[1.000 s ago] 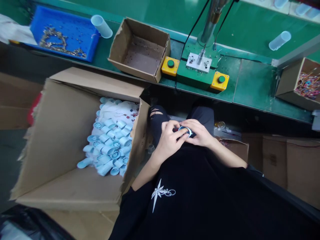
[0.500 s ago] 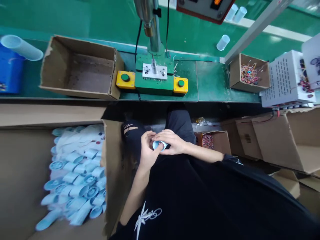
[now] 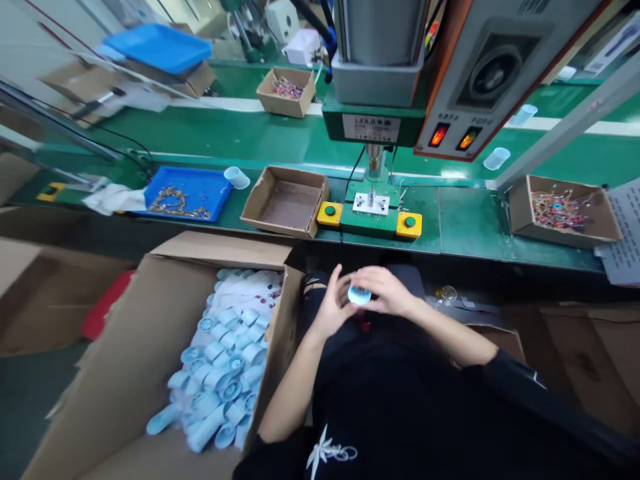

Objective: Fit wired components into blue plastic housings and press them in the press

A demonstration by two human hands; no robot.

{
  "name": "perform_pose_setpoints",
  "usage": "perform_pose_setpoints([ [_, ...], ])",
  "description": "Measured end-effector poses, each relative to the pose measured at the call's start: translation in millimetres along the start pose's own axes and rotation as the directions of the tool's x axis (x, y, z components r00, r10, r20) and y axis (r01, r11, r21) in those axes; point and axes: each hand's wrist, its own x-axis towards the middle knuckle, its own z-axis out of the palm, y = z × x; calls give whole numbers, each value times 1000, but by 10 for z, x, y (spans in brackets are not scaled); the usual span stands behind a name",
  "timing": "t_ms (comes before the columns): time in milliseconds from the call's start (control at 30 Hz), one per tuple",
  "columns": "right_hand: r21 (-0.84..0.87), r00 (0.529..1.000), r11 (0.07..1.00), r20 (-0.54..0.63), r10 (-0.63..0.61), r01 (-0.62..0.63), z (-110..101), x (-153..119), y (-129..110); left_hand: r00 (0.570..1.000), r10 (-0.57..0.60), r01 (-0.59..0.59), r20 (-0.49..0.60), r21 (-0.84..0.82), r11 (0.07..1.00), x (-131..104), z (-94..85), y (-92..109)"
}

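Here, 2 hands [image 3: 389, 293] grasp a blue cup [image 3: 359, 298]. The worktop [image 3: 467, 220] edge lies apart at 12 o'clock, a carton [image 3: 135, 353] at 8.

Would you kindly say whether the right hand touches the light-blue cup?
Touching: the head view shows the right hand curled against the light-blue cup.

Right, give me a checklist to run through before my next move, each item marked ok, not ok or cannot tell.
1. Light-blue cup held in the right hand: ok.
2. Left hand gripping the cup too: cannot tell; it is beside the cup, but contact is unclear.
3. Parts seated inside the cup: cannot tell, too small to see.
4. Both hands away from the silver plate on the press: ok.
5. Both green buttons untouched: ok.
6. Two switches on the control box lit: ok.
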Motion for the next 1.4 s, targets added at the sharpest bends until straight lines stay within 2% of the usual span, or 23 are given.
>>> perform_pose_setpoints([
  [33,-6,992,998,-110,55,-56,-115,179,95,996,73,-70,-59,53,996,168,-123,87],
  [67,3,964,992,-234,125,-128,-231,368,199,977,152,-130,-147,147,981,359,-265,190],
  [100,24,914,979,-356,196,-200,-340,561,308,942,227,-156,-245,278,948,569,-420,304],
  [167,64,808,957,-521,274,-283,-514,921,524,867,329,-77,-374,552,830,1012,-742,553],
  [200,71,778,954,-562,281,-293,-571,1075,625,859,328,10,-393,654,756,1228,-895,679],
  [233,70,765,954,-581,277,-292,-608,1205,716,885,281,107,-372,749,654,1429,-1033,801],
  [300,57,762,955,-590,267,-290,-634,1390,859,954,71,247,-291,898,364,1763,-1248,1011],
  [367,38,766,949,-580,277,-314,-628,1485,946,960,-148,259,-240,958,126,2002,-1362,1155],
  [400,21,772,942,-568,287,-335,-624,1508,971,949,-220,246,-227,967,62,2092,-1381,1199],
  [533,-84,807,913,-505,307,-400,-624,1513,1004,914,-367,164,-172,985,-53,2331,-1270,1210],
  [633,-104,804,916,-523,281,-388,-605,1483,1024,901,-420,74,-110,992,-102,2423,-1117,1159],
  [733,-74,796,941,-558,236,-330,-565,1445,1062,900,-435,-23,-22,995,-99,2447,-1026,1150],
  [833,-69,803,964,-571,172,-256,-540,1410,1089,896,-443,-80,36,994,-80,2422,-1022,1176],
  [933,-74,803,966,-573,161,-247,-543,1393,1082,888,-455,-98,67,994,-46,2390,-1058,1192],
  [1133,-88,773,915,-571,277,-393,-596,1420,1013,903,-423,-103,79,994,-33,2382,-1077,1179],
  [1233,-134,776,863,-520,357,-486,-609,1406,978,915,-390,-129,100,991,-48,2387,-1035,1190],
  [1400,-195,741,776,-502,446,-599,-582,1374,918,925,-361,-156,118,985,-76,2389,-963,1247],
])
